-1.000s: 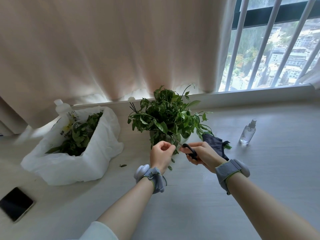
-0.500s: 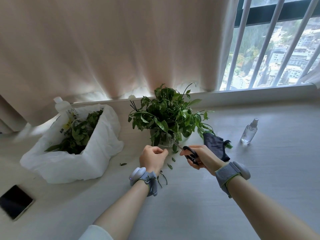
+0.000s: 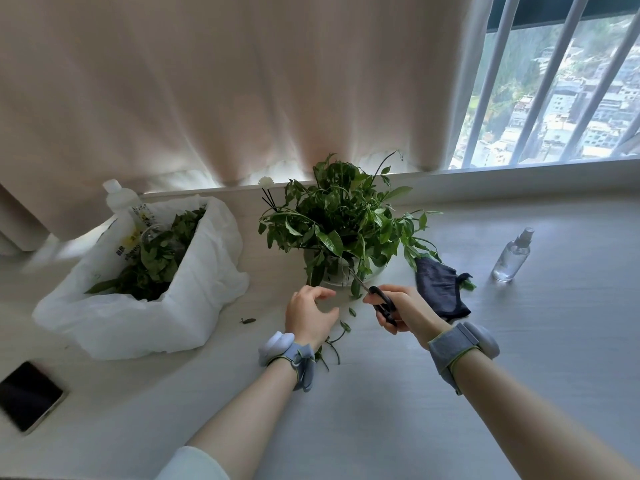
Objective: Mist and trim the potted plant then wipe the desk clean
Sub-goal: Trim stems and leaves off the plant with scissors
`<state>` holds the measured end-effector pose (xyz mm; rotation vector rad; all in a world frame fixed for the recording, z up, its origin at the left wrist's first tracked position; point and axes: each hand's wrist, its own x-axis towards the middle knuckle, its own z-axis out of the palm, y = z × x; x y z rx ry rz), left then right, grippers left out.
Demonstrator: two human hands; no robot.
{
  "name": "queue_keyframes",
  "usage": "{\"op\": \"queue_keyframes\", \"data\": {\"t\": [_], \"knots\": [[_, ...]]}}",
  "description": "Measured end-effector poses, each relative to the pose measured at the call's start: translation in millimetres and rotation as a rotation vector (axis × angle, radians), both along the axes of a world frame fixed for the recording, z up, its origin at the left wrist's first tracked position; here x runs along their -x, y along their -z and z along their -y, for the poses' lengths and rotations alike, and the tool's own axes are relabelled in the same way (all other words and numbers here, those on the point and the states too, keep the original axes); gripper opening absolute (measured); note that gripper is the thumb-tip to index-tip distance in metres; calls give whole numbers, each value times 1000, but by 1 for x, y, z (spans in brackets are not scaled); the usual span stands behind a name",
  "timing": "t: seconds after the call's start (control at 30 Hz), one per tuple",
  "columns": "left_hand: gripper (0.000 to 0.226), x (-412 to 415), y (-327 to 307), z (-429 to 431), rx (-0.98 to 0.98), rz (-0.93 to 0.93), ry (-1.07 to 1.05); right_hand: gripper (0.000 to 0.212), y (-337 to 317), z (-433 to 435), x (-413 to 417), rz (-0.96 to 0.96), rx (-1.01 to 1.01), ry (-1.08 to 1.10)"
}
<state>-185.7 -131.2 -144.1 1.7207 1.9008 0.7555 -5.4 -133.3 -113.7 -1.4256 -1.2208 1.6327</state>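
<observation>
A leafy green potted plant (image 3: pixel 341 223) stands in a clear pot at the middle of the white desk (image 3: pixel 519 341). My right hand (image 3: pixel 403 311) grips black scissors (image 3: pixel 381 301), their blades pointing up into the lowest leaves. My left hand (image 3: pixel 310 317) hovers just left of the pot, fingers loosely curled and holding nothing. A cut sprig with small leaves (image 3: pixel 334 344) lies on the desk under my left wrist. A dark grey cloth (image 3: pixel 440 291) lies right of the pot. A small clear spray bottle (image 3: pixel 512 256) stands farther right.
A white plastic bag (image 3: pixel 138 299) filled with cut greenery sits at the left, a white bottle (image 3: pixel 121 202) behind it. A dark phone (image 3: pixel 29 396) lies at the desk's near left. A stray leaf (image 3: pixel 247 320) rests beside the bag. Curtain and barred window run behind.
My left hand drew back from the plant and let its fingers loosen; a cut sprig and leaves now lie on the desk below it. The right hand with the scissors stays near the pot.
</observation>
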Motion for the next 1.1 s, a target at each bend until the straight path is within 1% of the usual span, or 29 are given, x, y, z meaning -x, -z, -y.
{"op": "queue_keyframes", "data": {"t": [0.03, 0.1, 0.2, 0.3, 0.37, 0.47, 0.57, 0.67, 0.77, 0.83, 0.9, 0.97, 1.1], "knots": [[29, 0, 3, -2, 9, 0, 12, 9, 2, -1, 0, 4, -2, 2], [38, -2, 9, -8, 52, -79, 88, 9, 6, -2, 1, 15, -2, 3], [56, -7, 19, -19, 106, -270, 293, 8, 12, -6, 1, 34, 15, 5], [70, -7, 21, -32, 218, -480, 452, 9, 16, -7, -1, 39, 33, 7], [76, -4, 21, -39, 259, -586, 506, 11, 18, -7, -3, 35, 30, 7], [80, -1, 24, -44, 254, -673, 545, 12, 22, -7, -4, 35, 32, 22], [80, 0, 26, -43, 234, -681, 544, 10, 24, -4, -2, 30, 42, 36], [78, -4, 27, -39, 221, -636, 547, 9, 23, -4, 0, 25, 40, 49], [80, -13, 29, -35, 251, -595, 574, 9, 21, -4, 0, 4, 30, 69], [82, -21, 30, -32, 270, -576, 586, 7, 18, -4, -1, -29, 18, 90], [83, -30, 31, -27, 272, -570, 592, 12, 15, -2, -2, -70, -2, 116], [83, -37, 33, -23, 273, -562, 576, 15, 13, -1, -3, -103, -25, 140], [81, -46, 35, -22, 264, -585, 533, 13, 12, 2, -6, -156, -68, 185]]}}
